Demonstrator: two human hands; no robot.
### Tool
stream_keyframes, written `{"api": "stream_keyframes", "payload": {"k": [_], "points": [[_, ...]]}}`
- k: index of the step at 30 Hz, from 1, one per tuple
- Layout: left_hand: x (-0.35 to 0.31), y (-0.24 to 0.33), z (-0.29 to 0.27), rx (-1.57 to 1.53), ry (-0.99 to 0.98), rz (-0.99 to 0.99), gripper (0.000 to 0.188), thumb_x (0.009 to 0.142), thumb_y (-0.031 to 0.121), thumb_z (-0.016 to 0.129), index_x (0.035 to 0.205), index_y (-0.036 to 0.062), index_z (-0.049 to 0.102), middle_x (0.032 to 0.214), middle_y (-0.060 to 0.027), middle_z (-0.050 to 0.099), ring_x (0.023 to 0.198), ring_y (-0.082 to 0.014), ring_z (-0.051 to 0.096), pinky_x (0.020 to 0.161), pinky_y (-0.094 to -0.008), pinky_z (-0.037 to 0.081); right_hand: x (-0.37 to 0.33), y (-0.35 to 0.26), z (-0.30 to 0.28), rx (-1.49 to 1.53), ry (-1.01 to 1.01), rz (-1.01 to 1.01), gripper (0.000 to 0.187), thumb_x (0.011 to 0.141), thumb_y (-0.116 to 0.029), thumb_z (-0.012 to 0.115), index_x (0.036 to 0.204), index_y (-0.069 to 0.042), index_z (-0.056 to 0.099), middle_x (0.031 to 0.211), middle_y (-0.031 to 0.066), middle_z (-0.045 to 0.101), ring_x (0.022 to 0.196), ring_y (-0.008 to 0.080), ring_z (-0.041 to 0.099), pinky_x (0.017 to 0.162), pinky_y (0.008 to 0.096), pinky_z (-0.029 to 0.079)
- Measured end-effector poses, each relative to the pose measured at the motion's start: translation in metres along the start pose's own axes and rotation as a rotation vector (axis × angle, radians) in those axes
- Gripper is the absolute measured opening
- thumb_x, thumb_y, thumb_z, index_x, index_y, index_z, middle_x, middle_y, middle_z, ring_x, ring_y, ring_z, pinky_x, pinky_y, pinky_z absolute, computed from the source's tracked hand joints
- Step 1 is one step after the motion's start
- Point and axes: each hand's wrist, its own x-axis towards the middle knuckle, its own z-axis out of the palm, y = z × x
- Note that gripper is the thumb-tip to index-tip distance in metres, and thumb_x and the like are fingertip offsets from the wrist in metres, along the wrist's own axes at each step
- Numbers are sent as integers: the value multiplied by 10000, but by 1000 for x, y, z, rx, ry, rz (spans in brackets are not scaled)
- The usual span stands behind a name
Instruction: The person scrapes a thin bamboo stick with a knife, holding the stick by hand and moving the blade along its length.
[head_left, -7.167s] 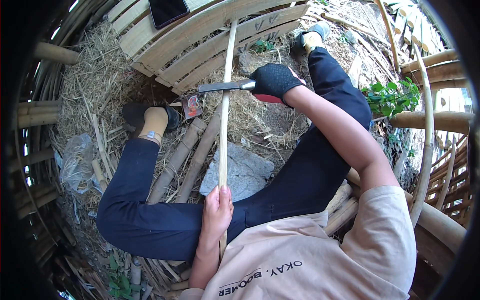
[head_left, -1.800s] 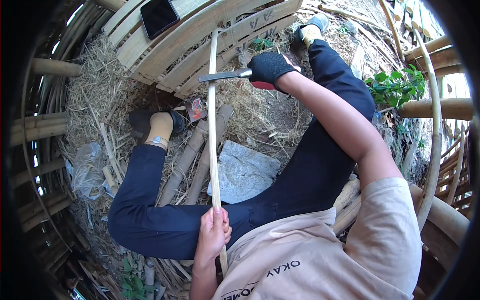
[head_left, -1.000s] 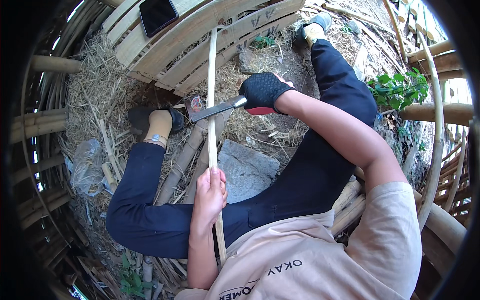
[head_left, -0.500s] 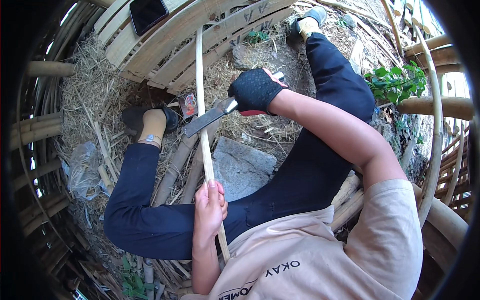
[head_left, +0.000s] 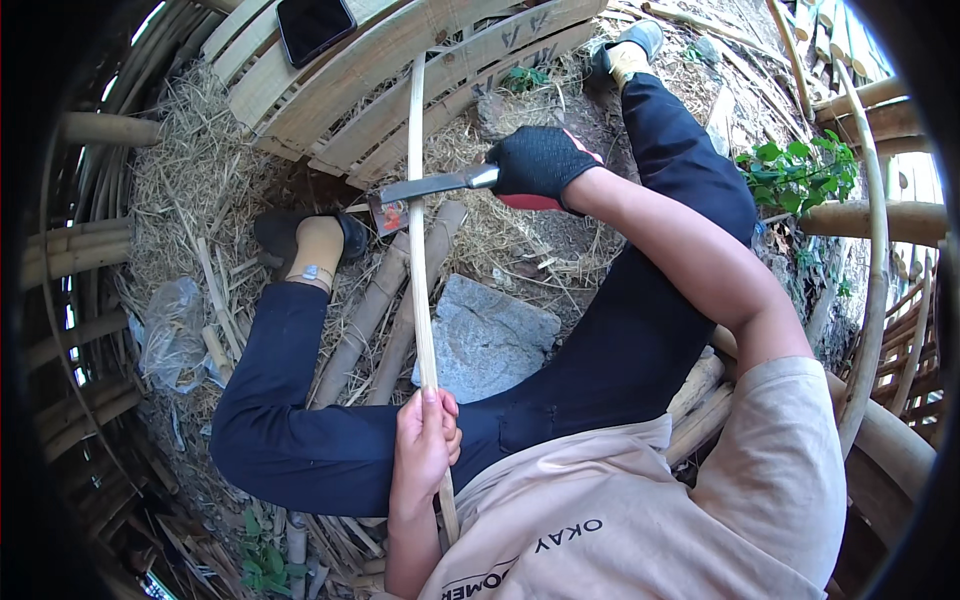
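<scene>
Strip (head_left: 420, 290): long, slender and pale, of wood or bamboo, gently bowed; it runs lengthwise away from the person. The bare left hand (head_left: 427, 435) grips it near its lower end, with a short length continuing below. Knife (head_left: 438, 186): straight, flat grey blade with a bright metal collar, its handle enclosed in the gloved right hand (head_left: 540, 170). The blade lies crosswise over the strip's upper half, tip pointing left, slightly lowered.

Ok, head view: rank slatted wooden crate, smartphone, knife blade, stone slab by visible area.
1. Slatted wooden crate, cut off by the picture's top edge
2. Stone slab
3. Smartphone, on the crate
4. Knife blade

Distances from the camera differ, so real sizes are unsure.
</scene>
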Motion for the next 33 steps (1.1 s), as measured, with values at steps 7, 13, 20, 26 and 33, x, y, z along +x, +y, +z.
{"api": "stream_keyframes", "payload": {"k": [7,13,20,26,33], "points": [[79,44,18,35,-39,44,396,1131,425,341,925,109,466,596,73,303,411,-12,248,362,-221,167,-16,-34,4,10,-125,-93,254,820,-303,636,949,-148,789,895,174,753,883,351,746,797,464,591],[84,34,13,135,-21,130,402,1133,412,332,890,114,450,577,76,299,396,-16,262,352,-227,177,-7,-32,10,-51,-90,-80,186,797,-261,658,881,-144,776,825,160,739,821,347,741,769,457,589],[60,24,12,120,24,120,416,1134,399,337,859,104,437,569,72,306,395,-20,269,351,-224,193,-14,-43,10,-84,-47,-131,211,760,-240,676,924,-178,793,829,135,748,821,325,747,736,449,588],[44,21,5,149,67,93,414,1140,363,324,845,99,446,551,69,314,402,-28,295,362,-232,231,-13,-49,14,-68,-45,-171,252,743,-248,695,963,-182,798,825,127,748,797,322,743,723,450,584],[26,5,0,137,62,82,418,1133,400,348,856,101,443,580,55,319,413,-19,279,365,-223,197,-19,-51,20,-71,-33,-206,206,740,-244,696,909,-165,783,790,135,737,768,334,737,702,445,581]]}}
